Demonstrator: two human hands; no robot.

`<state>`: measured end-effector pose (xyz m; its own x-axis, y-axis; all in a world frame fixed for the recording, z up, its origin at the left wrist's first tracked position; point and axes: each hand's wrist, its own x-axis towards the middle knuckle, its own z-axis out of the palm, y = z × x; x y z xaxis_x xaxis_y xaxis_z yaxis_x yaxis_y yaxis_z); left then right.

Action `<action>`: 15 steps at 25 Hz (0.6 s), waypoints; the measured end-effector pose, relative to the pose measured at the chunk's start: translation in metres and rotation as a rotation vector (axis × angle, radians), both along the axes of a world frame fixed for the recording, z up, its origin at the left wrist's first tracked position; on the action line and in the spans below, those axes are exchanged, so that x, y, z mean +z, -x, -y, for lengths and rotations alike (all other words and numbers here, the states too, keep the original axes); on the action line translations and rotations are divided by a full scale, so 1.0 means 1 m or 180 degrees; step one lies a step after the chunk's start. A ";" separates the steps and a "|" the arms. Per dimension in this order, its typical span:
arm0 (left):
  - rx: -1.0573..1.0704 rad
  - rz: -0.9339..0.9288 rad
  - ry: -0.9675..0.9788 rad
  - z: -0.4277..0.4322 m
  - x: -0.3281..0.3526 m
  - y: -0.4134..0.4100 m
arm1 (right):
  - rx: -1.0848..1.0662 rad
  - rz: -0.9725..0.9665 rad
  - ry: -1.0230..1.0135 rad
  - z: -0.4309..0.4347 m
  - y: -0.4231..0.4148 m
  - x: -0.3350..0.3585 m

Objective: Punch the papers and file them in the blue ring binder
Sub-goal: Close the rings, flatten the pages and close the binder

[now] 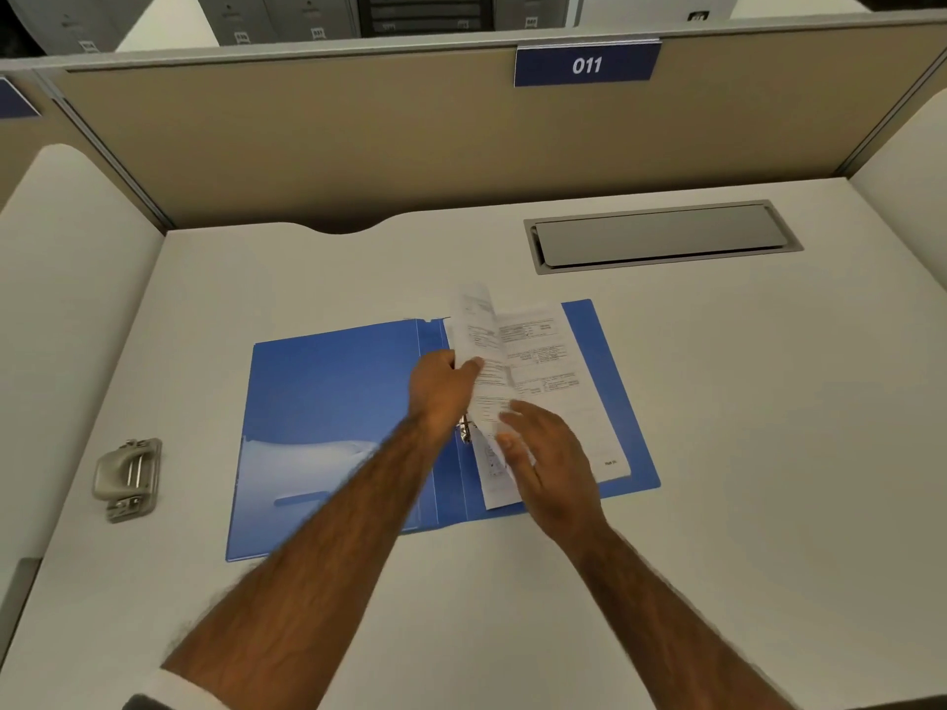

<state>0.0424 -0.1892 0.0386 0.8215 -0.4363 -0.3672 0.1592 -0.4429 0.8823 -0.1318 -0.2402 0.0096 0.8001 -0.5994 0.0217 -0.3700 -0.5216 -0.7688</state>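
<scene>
The blue ring binder (333, 402) lies open on the white desk, its inside cover to the left. Printed papers (548, 361) rest on its right half. My left hand (440, 392) pinches the left edge of a lifted, curled sheet (479, 325) beside the metal ring mechanism (465, 432). My right hand (548, 453) lies over the lower part of that sheet with its fingers spread; I cannot tell whether it grips the paper. A grey metal hole punch (128, 476) sits on the desk to the binder's left.
A grey cable hatch (661, 235) is set into the desk at the back right. A beige partition (358, 146) with a blue "011" sign (587, 65) closes the back. White side panels stand at left and right.
</scene>
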 end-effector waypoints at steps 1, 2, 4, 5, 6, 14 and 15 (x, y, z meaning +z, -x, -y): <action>0.0064 -0.0001 -0.0016 -0.013 -0.002 -0.009 | -0.0309 0.0004 -0.0163 -0.001 0.002 -0.002; 0.0110 0.0068 -0.0100 -0.027 -0.003 -0.019 | -0.0605 -0.0177 -0.0046 -0.001 0.006 -0.006; 0.0220 0.0233 -0.0377 -0.059 -0.005 -0.036 | -0.0948 -0.1198 0.0614 0.003 0.016 -0.018; 0.0306 0.0220 -0.0445 -0.074 -0.007 -0.043 | -0.1081 -0.1719 0.0743 0.004 0.020 -0.023; 0.0374 0.0170 -0.0464 -0.088 -0.010 -0.048 | -0.1178 -0.2105 0.0779 0.003 0.024 -0.026; 0.0535 0.0089 -0.0955 -0.148 -0.039 -0.070 | -0.1393 -0.2572 0.0717 -0.016 0.020 -0.030; 0.0512 0.0122 -0.1002 -0.151 -0.042 -0.073 | -0.1400 -0.2592 0.0736 -0.017 0.019 -0.030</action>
<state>0.1154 -0.0383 -0.0034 0.8863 -0.1706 -0.4305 0.2183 -0.6660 0.7133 -0.1506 -0.2232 -0.0208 0.3257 -0.9009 -0.2870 -0.9454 -0.3150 -0.0839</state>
